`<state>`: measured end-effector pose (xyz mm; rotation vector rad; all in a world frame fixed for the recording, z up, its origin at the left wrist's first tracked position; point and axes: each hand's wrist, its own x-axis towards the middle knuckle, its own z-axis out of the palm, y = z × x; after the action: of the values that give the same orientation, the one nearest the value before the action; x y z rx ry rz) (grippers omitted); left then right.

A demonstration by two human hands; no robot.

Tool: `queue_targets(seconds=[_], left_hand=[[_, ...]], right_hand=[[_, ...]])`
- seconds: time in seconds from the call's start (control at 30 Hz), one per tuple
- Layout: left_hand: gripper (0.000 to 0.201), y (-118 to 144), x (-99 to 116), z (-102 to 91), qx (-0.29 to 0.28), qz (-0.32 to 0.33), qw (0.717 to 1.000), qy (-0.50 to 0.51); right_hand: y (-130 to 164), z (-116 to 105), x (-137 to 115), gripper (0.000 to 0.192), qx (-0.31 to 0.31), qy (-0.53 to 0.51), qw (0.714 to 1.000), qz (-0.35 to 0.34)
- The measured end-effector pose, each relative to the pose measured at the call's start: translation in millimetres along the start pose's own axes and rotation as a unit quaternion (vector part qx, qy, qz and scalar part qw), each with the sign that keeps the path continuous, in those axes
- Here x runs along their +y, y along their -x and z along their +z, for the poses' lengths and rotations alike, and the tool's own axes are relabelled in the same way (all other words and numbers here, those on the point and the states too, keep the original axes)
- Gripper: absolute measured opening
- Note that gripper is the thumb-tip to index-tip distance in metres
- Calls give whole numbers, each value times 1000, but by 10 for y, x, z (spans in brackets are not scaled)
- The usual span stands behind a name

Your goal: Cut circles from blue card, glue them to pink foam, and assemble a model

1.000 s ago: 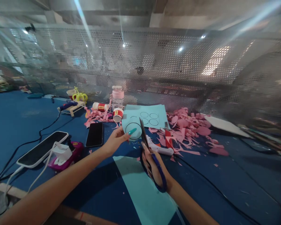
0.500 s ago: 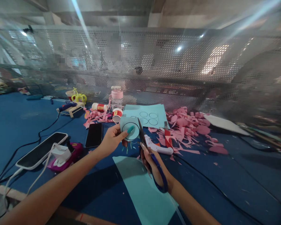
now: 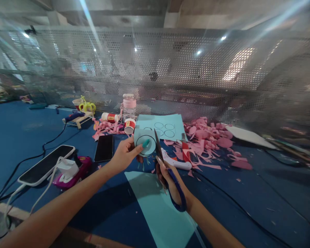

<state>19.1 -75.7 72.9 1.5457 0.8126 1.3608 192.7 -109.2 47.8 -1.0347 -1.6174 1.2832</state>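
A small piece of light blue paper [image 3: 147, 148] with a black circle drawn on it is pinched in my left hand [image 3: 129, 151], the thumb pressed on its face. My right hand [image 3: 172, 179] grips a pair of scissors [image 3: 179, 196] by dark blue handles, its blades pointing up along the right edge of the paper. Part of the blades is hidden, so whether they touch the paper I cannot tell. Below my hands lies a larger light blue sheet [image 3: 157, 206]. Behind them another blue sheet [image 3: 144, 120] carries several drawn circles.
Pink paper scraps [image 3: 203, 134] heap at the right, beside a white-handled glue gun [image 3: 179, 164]. Paper cups [image 3: 129, 126] and a bottle [image 3: 129, 105] stand behind. Left are a black phone [image 3: 104, 148], a white-cased phone [image 3: 46, 165], a purple power strip [image 3: 72, 177] and cables.
Both hands, with the paper and scissors, have shifted very slightly right and down in the picture. The grip of each hand looks the same.
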Motion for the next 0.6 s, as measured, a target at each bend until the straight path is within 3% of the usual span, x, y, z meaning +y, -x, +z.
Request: queue_targets(seconds=[0.6], left_hand=[[31, 5, -14, 6, -10, -7, 1000, 4]], right_hand=[[1, -8, 44, 47, 12, 4, 1000, 2]])
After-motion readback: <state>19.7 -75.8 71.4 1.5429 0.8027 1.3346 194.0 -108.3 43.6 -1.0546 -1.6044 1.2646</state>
